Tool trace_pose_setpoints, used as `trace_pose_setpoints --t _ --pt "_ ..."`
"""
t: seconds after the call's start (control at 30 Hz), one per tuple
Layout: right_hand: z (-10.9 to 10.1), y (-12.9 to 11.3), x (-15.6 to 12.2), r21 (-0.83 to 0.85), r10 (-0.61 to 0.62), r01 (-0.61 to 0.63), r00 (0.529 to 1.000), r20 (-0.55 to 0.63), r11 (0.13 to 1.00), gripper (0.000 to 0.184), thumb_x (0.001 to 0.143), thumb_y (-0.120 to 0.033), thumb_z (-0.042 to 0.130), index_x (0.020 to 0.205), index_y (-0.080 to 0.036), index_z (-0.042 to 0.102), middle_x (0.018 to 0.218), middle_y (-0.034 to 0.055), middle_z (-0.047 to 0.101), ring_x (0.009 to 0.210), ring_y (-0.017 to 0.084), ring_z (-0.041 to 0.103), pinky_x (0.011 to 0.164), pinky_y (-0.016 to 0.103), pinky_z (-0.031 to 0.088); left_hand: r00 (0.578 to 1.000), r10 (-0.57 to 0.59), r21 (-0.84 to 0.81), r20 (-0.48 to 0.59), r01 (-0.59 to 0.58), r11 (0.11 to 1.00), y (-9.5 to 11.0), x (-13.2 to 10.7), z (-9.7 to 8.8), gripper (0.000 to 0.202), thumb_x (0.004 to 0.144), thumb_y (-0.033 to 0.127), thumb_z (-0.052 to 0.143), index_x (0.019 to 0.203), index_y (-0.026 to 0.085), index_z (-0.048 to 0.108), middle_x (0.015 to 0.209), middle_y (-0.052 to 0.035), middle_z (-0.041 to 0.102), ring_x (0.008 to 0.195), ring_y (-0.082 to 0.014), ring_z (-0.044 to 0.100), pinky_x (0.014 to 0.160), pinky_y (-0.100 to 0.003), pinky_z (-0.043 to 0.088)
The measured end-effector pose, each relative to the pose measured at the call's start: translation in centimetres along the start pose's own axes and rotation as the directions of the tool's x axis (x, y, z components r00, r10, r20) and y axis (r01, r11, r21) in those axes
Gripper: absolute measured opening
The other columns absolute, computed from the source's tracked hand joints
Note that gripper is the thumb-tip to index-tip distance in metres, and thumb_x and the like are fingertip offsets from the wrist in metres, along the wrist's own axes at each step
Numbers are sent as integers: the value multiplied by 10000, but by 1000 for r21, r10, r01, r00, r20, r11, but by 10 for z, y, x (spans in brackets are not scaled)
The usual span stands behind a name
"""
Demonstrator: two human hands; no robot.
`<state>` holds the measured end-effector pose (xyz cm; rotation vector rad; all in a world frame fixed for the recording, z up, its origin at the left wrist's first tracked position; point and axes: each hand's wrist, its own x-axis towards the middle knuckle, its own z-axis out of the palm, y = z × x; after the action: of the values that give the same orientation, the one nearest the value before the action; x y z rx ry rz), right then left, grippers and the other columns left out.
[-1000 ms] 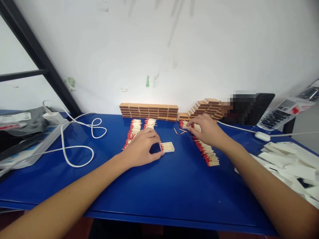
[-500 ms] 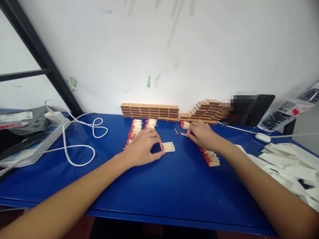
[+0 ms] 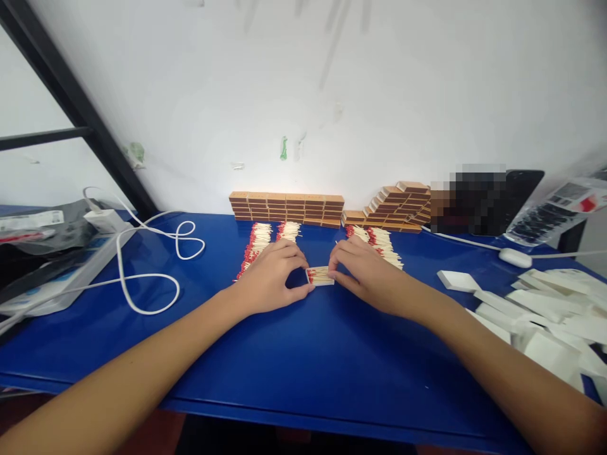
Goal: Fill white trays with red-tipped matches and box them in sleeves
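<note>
- Your left hand [image 3: 272, 278] sits just left of centre frame, fingers curled. Thumb and fingertips pinch the left end of the match tray [image 3: 320, 275].
- Your right hand [image 3: 363, 275] meets the tray from the other side. Its fingers are drawn together and the tips press on the tray's right end.
- The tray lies flat on the blue table [image 3: 303, 366], directly between your two hands and touching both. Its long axis runs left to right across the frame, with the red match heads at the left end, towards your left hand.
- Neither hand is nearer than the other, as each holds one short end.
- The loose matches [image 3: 379, 243] lie just beyond your right knuckles, and two more rows of matches [image 3: 256, 246] lie just beyond your left hand.
- The stacked matchboxes [image 3: 287, 208] line the wall behind, upper centre.
- The white sleeves [image 3: 535, 303] are heaped at the right edge, well apart from the tray, and a white cable [image 3: 142, 278] loops at the left.
</note>
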<state>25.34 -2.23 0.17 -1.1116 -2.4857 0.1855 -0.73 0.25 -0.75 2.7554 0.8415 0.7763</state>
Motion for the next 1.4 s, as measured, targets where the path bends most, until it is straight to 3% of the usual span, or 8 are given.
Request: trace_pose_setpoints --t 0.3,0.53,0.63,0.73,0.93,1.03,1.2,1.4 --pt "2 2 0 6 -44 44 998 -34 999 185 1059 -250 550 965 -230 708 1047 114 697 1023 289 577 925 473 496 1000 5 -3 -9 -5 1000 1 0 1 182 944 378 794 1016 213 768 1128 -83 769 1174 -299 652 1080 -512 538" --pt "-9 34 2 -130 122 -147 975 -186 981 183 1021 -285 575 956 -225 734 975 125 730 983 323 597 913 493 484 1000 14 -5 -7 -14 1000 2 0 0 180 952 369 786 1028 206 770 1138 -86 772 1188 -298 655 1089 -511 535" --pt "-2 55 0 -262 137 -194 965 -223 945 290 1017 -229 530 1191 -216 761 1107 160 739 1063 351 577 933 520 470 1000 16 -4 -11 -16 1000 2 0 1 185 949 375 788 1031 211 774 1144 -93 772 1201 -307 653 1090 -521 536" --pt "6 70 -1 -337 124 -176 977 -171 925 473 1021 -162 454 1409 -264 704 1289 170 714 1185 362 555 926 517 466 1000 16 -8 -12 -16 1000 2 0 1 188 947 376 789 1027 207 777 1142 -98 773 1197 -308 652 1096 -525 536" --pt "5 90 -4 -429 161 -246 961 -224 869 260 1002 -288 571 1172 -215 754 1240 195 704 1192 391 528 930 538 451 1000 5 -7 -5 -5 1000 1 0 -1 196 945 384 794 1035 211 776 1141 -93 767 1183 -306 656 1080 -516 541" --pt "3 97 -5 -411 204 -279 955 -217 868 185 990 -248 568 1060 -211 735 1170 178 715 1153 372 534 924 518 440 1000 8 -3 -2 -8 1000 2 0 0 187 951 379 784 1021 206 774 1130 -95 768 1186 -308 656 1087 -517 536" --pt "6 98 -2 -329 220 -274 956 -192 904 125 1004 -259 574 942 -225 677 1111 143 717 1103 338 552 915 480 440 1000 10 -4 0 -10 1000 3 0 1 189 959 388 777 1027 212 772 1127 -92 767 1187 -305 658 1096 -515 533" --pt "7 91 -2 -319 246 -283 958 -150 904 168 1031 -292 554 915 -214 649 1171 163 708 1134 347 555 897 477 437 1000 9 -5 -4 -9 1000 1 -1 0 209 962 392 773 1027 193 772 1126 -100 764 1181 -306 652 1095 -519 535"
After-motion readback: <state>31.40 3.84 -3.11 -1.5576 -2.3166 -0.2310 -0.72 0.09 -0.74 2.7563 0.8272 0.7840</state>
